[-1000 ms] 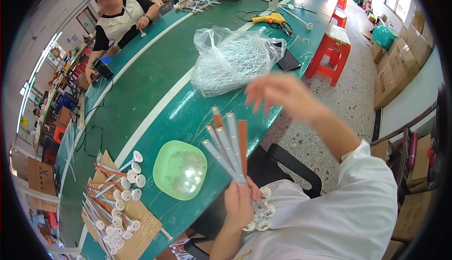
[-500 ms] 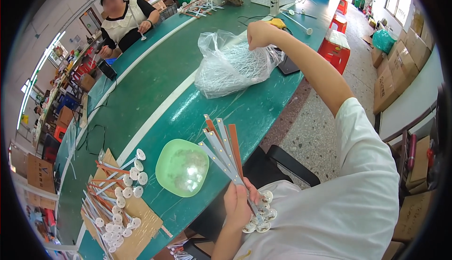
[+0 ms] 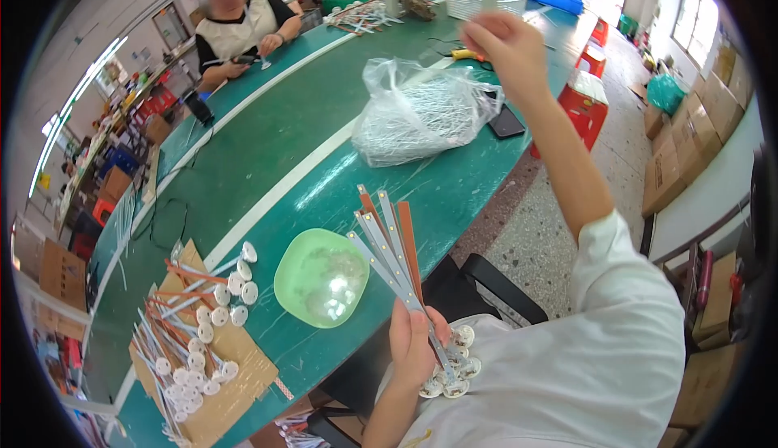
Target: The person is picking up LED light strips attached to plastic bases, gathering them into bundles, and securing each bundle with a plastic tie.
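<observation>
My left hand (image 3: 412, 347) is closed round a bundle of LED strips (image 3: 381, 269), silvery and orange-brown, fanned out at the top. White round discs (image 3: 456, 389) cluster at the bundle's lower end, against my shirt. My right hand (image 3: 510, 47) is raised at the far right, beyond the clear plastic bag (image 3: 429, 115) full of thin, pale strands. Its fingers are drawn together in a pinch; whatever they hold, if anything, is too small to make out. Near my left hand stands a light green bowl (image 3: 292, 274) with small clear or whitish bits in it.
More strips with white discs (image 3: 194, 379) lie on cardboard (image 3: 253, 371) at the left. A dark phone-like slab (image 3: 506, 122) and a yellow-handled tool (image 3: 463, 55) lie by the bag. A co-worker (image 3: 247, 22) sits across the green table (image 3: 243, 176). Red stools (image 3: 585, 103) stand right.
My right hand has lifted from beside the bag, up and to the right. The left hand keeps the bundle in place. The co-worker's hands have come lower, and the view has shifted slightly.
</observation>
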Tool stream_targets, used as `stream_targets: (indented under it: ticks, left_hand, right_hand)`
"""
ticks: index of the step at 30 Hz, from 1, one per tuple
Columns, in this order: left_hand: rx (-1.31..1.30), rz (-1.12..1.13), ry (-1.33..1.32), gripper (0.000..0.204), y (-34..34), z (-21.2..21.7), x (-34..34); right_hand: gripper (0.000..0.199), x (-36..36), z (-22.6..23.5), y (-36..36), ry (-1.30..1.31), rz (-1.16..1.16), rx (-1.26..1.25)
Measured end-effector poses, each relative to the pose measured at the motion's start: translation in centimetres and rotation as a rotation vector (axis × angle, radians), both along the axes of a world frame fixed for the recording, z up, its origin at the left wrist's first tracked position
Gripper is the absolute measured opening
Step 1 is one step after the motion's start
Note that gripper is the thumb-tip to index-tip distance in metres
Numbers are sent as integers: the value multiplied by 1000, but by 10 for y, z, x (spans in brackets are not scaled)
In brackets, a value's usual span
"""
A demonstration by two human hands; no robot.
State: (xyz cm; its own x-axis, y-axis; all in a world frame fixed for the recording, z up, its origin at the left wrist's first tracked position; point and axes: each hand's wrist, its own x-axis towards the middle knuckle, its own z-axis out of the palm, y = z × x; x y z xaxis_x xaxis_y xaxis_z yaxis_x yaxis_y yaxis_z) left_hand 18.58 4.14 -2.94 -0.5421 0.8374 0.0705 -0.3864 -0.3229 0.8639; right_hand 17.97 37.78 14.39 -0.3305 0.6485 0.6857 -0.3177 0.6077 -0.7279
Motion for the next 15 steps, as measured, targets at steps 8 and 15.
stream_targets:
  ticks: [8, 15]
  left_hand:
    - [64, -18, 88, 50, 4, 21, -18]
    - [54, 21, 144, 46, 3, 14, -17]
  right_hand:
    - [12, 45, -138, -186, 85, 615, -1011]
    - [12, 57, -159, -199, 21, 818, -1003]
